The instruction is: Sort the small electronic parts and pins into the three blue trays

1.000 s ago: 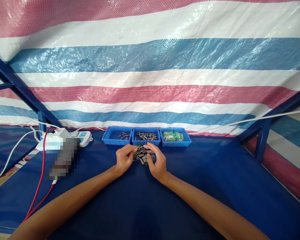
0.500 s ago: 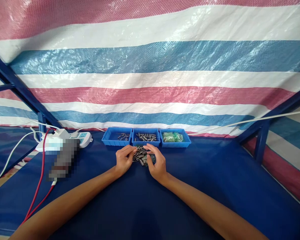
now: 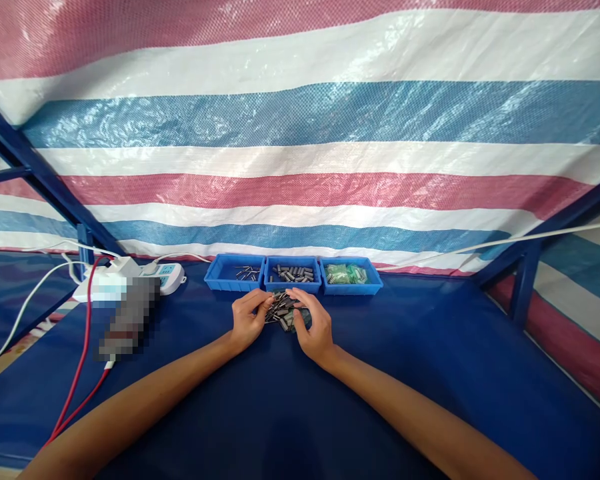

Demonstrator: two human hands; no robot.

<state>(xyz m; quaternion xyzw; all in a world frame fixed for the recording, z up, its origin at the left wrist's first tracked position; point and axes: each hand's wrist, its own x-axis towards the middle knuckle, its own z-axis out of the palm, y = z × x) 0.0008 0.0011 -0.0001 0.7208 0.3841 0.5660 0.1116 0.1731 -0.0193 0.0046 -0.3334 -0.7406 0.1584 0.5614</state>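
A mixed pile of small parts [image 3: 282,312] lies on the blue table, with thin metal pins, short dark grey cylinders and some greenish pieces. My left hand [image 3: 249,319] is at the pile's left edge, thumb and forefinger pressed together beside the pins; what is between them is too small to make out. Around the right side of the pile curves my right hand [image 3: 316,327], thumb and fingers apart with nothing visibly gripped. Just beyond stand three blue bins: the left bin [image 3: 220,275] has a few pins, the middle bin [image 3: 293,287] grey cylinders, the right bin [image 3: 353,289] green-and-clear packets.
On the left are a white power strip [image 3: 173,279], a blurred dark device [image 3: 130,317] and a red cable [image 3: 86,347]. Striped plastic sheeting [image 3: 300,160] hangs behind the bins. Blue metal frame bars [image 3: 525,280] rise at both sides.
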